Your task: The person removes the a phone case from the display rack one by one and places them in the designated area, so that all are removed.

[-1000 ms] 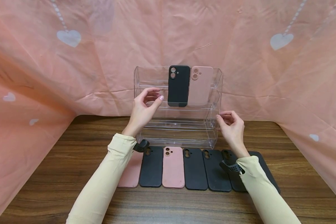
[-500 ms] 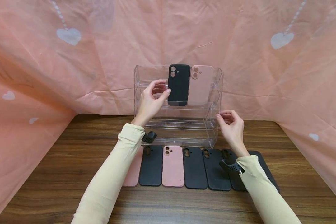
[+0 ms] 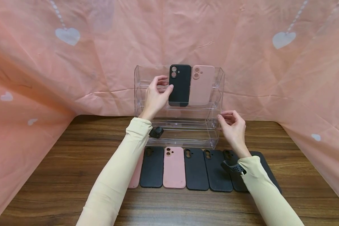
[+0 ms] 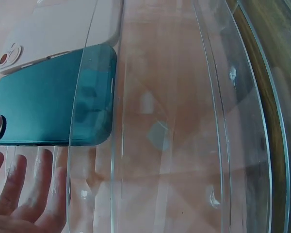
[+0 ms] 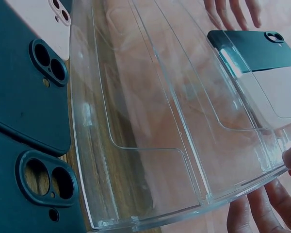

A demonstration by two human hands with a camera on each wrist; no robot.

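Where hand [image 3: 234, 127] (right) grips, rack [image 3: 180, 143] stands.

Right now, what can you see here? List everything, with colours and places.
Display rack: one, clear, on the table
Upper black case: one, black, high in the rack
Upper pink case: one, pink, right of it
Row's black cases: apparently five, black, before the rack, two partly covered
Row's pink cases: two visible, pink, same row
Table: one, brown, underneath
Cloth: pink, white hearts, back and sides
Wristbands: two, black, at the wrists
Sleeves: two, cream, forearms
Left hand: one, bare, at upper black case's left edge
Right hand: one, bare, gripping the rack's right side
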